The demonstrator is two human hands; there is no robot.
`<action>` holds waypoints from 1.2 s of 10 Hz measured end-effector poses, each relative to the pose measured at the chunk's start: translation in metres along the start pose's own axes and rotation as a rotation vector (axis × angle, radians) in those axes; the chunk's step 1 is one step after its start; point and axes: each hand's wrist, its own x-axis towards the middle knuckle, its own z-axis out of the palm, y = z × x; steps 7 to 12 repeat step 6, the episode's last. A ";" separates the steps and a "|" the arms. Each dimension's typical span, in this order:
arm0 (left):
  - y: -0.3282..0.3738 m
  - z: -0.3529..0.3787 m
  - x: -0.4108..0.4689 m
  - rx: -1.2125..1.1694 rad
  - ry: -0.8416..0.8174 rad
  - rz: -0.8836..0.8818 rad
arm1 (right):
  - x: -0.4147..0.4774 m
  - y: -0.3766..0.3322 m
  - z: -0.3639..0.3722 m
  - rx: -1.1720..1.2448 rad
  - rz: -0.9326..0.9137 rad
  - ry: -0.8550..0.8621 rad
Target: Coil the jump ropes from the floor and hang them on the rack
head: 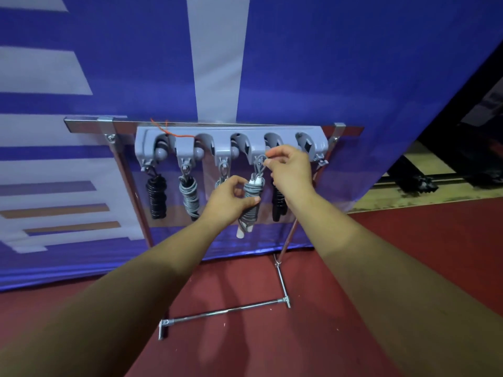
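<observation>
Head view: the grey rack (261,131) spans the frame just above centre, mounted on a metal stand (226,311) on the red floor (408,240), with a blue banner (326,63) behind.

The grey jump rope (251,210), coiled around its white handles, hangs at the frame's centre. The left hand (231,197), at nine o'clock of the bundle, has its fingers curled around the middle of it. The right hand (291,170), at one o'clock of it, pinches the rope's top loop (260,160) between thumb and fingertips, right at a hook (257,156).

Whether the loop is already over the hook I cannot tell.

Further out at nine o'clock hang a grey coil (189,197) and a black coil (156,197). Another black coil (279,205) hangs at three o'clock, behind the right wrist.

The risk, as I judge it, is that the small loop misses or slides off the hook once the pinch opens. If the left hand lets go first, the bundle's weight could drop it or loosen the wraps. The right wrist could also knock the neighbouring black coil.
</observation>
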 end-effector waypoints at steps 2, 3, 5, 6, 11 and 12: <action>-0.006 0.007 0.011 0.182 0.026 -0.040 | 0.010 0.018 0.006 -0.154 -0.004 0.007; -0.012 0.010 0.009 0.243 0.077 -0.039 | 0.010 0.024 0.009 -0.198 -0.022 -0.027; 0.003 0.012 0.003 0.318 -0.042 -0.097 | 0.011 0.014 0.005 -0.262 0.004 -0.085; 0.026 -0.003 -0.001 0.395 -0.084 -0.119 | 0.009 -0.004 -0.007 -0.333 0.039 -0.229; 0.026 -0.003 -0.001 0.395 -0.084 -0.119 | 0.009 -0.004 -0.007 -0.333 0.039 -0.229; 0.026 -0.003 -0.001 0.395 -0.084 -0.119 | 0.009 -0.004 -0.007 -0.333 0.039 -0.229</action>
